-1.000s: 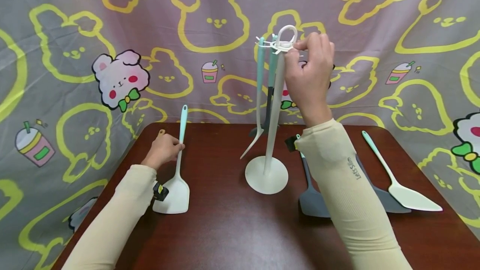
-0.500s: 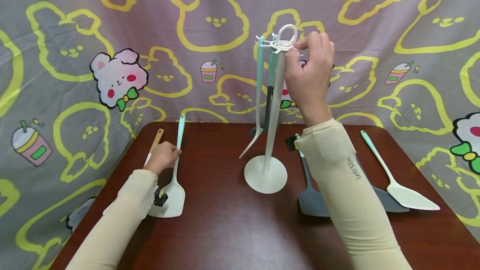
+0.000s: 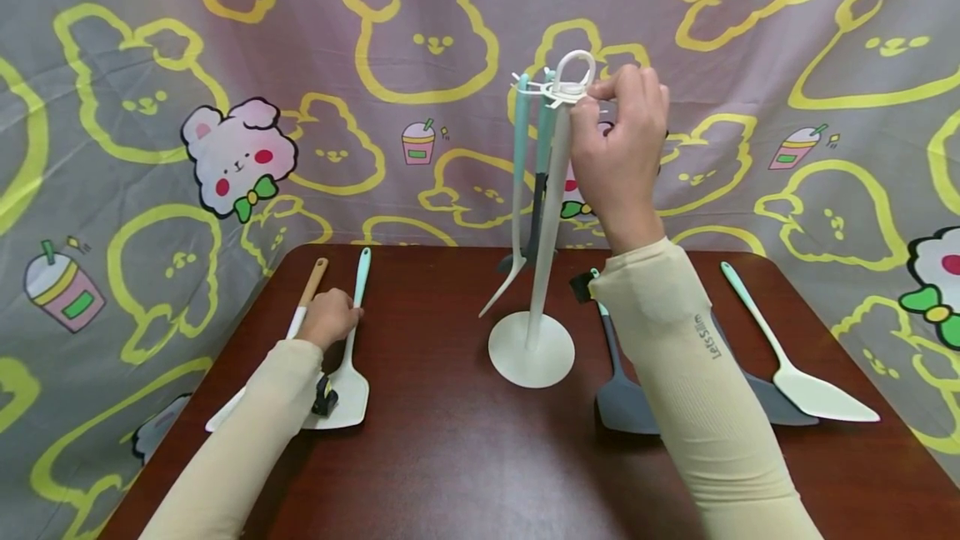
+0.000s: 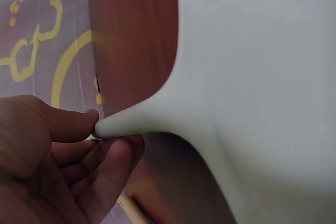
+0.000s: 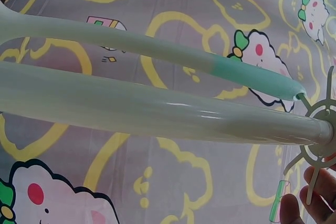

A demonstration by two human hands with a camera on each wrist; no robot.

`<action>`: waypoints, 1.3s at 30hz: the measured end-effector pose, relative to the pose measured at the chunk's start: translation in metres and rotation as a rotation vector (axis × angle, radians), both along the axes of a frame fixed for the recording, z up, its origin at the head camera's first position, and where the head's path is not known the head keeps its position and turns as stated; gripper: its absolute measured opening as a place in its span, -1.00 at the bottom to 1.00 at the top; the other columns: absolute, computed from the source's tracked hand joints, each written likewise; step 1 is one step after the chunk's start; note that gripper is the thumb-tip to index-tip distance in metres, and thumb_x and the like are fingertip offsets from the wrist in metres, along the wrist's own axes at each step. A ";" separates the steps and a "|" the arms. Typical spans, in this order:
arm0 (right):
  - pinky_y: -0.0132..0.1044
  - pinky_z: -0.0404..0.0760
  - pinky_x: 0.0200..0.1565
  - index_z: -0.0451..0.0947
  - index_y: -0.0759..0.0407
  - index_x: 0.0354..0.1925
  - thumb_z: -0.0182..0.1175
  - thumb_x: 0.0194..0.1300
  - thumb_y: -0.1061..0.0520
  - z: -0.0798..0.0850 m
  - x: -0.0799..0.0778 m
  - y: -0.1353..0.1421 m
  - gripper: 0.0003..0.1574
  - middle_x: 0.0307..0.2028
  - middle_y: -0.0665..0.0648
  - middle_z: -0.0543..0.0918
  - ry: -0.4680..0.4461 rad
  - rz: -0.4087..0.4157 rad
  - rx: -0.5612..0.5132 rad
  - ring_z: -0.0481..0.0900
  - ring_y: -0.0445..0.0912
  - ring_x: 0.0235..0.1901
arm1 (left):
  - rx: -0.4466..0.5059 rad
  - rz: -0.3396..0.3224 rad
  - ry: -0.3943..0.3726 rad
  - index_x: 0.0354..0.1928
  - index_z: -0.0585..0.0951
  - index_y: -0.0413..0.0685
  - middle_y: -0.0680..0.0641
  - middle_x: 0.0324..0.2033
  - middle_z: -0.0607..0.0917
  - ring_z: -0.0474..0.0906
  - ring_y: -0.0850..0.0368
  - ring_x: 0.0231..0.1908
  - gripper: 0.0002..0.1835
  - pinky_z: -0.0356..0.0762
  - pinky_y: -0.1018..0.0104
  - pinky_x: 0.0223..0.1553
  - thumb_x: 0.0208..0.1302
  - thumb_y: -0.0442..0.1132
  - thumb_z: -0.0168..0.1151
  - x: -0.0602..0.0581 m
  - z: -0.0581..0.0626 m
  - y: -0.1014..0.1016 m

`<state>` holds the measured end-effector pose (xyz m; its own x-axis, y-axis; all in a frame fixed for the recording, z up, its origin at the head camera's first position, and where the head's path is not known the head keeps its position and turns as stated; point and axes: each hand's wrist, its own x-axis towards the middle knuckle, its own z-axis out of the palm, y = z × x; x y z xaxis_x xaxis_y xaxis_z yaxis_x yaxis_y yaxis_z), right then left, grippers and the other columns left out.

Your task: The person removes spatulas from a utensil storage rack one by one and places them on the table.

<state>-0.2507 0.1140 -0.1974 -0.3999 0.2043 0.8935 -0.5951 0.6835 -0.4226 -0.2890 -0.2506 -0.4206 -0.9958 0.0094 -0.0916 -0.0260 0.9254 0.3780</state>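
Note:
On the left of the table, my left hand point(image 3: 332, 319) pinches the neck of a white spatula point(image 3: 349, 394) with a mint handle. In the left wrist view, thumb and fingers hold that neck, and the wide white blade point(image 4: 257, 77) fills the right side. My right hand point(image 3: 621, 136) pinches the hook ring at the top of a white utensil stand point(image 3: 549, 232). Two mint-handled utensils hang from its hooks: a light one point(image 3: 517, 190) and a dark grey one point(image 3: 537, 215). In the right wrist view, fingertips point(image 5: 317, 192) are by one hook.
A white utensil with a wooden handle point(image 3: 313, 280) lies at far left, partly under the left arm. On the right lie a grey spatula point(image 3: 626, 408), another grey utensil point(image 3: 783, 402) half hidden by the sleeve, and a pale pointed turner point(image 3: 825, 394). A patterned cloth hangs behind the table point(image 3: 450, 457).
My left hand has drawn the white spatula toward me and slightly left, lowering it. More of the wooden-handled utensil shows. My right hand stays on the stand's top.

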 end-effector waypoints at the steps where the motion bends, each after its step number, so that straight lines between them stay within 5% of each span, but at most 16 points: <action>1: -0.26 0.25 -0.08 0.42 0.41 -0.34 -0.10 0.21 0.16 0.000 0.000 0.000 -0.70 -0.35 0.26 0.42 0.001 0.002 -0.001 0.12 -0.39 -0.29 | -0.002 0.005 -0.007 -0.78 0.32 0.01 0.10 -0.82 0.28 0.28 0.21 -0.73 -0.50 0.22 0.41 -0.66 0.37 -0.19 0.15 -0.001 -0.001 0.000; 12: -0.26 0.24 -0.10 0.42 0.42 -0.33 -0.09 0.22 0.19 0.000 0.000 0.001 -0.72 -0.33 0.33 0.43 0.005 -0.007 0.018 0.13 -0.36 -0.28 | -0.053 0.019 -0.080 -0.71 0.42 -0.05 0.04 -0.78 0.40 0.38 0.18 -0.70 -0.58 0.30 0.40 -0.64 0.37 -0.19 0.15 -0.005 0.000 0.000; 19: -0.26 0.24 -0.10 0.42 0.41 -0.36 -0.10 0.20 0.16 -0.001 0.001 0.000 -0.71 -0.37 0.24 0.41 0.002 0.000 -0.010 0.29 -0.01 -0.28 | -0.060 -0.011 -0.164 -0.58 0.48 -0.16 -0.01 -0.75 0.48 0.43 0.18 -0.70 -0.68 0.35 0.40 -0.64 0.34 -0.23 0.18 -0.002 0.001 0.002; 29: -0.27 0.23 -0.12 0.43 0.42 -0.35 -0.09 0.19 0.19 0.001 0.002 0.000 -0.72 -0.41 0.07 0.36 -0.002 -0.009 -0.018 0.10 -0.38 -0.31 | -0.074 -0.012 -0.198 -0.44 0.56 -0.26 -0.21 -0.49 0.67 0.58 0.15 -0.65 -0.84 0.52 0.39 -0.63 0.24 -0.30 0.22 -0.003 0.003 0.003; 39: -0.25 0.25 -0.09 0.42 0.42 -0.33 -0.10 0.22 0.16 0.001 -0.001 -0.001 -0.70 -0.36 0.26 0.42 -0.001 -0.017 0.013 0.24 -0.17 -0.30 | -0.066 0.015 -0.255 -0.33 0.55 -0.32 -0.31 -0.34 0.65 0.60 0.14 -0.66 -0.86 0.59 0.40 -0.63 0.28 -0.33 0.20 -0.004 0.004 0.002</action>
<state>-0.2512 0.1131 -0.1963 -0.3977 0.1998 0.8955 -0.5827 0.6989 -0.4148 -0.2928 -0.2481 -0.4167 -0.9403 -0.0192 -0.3398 -0.1264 0.9467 0.2963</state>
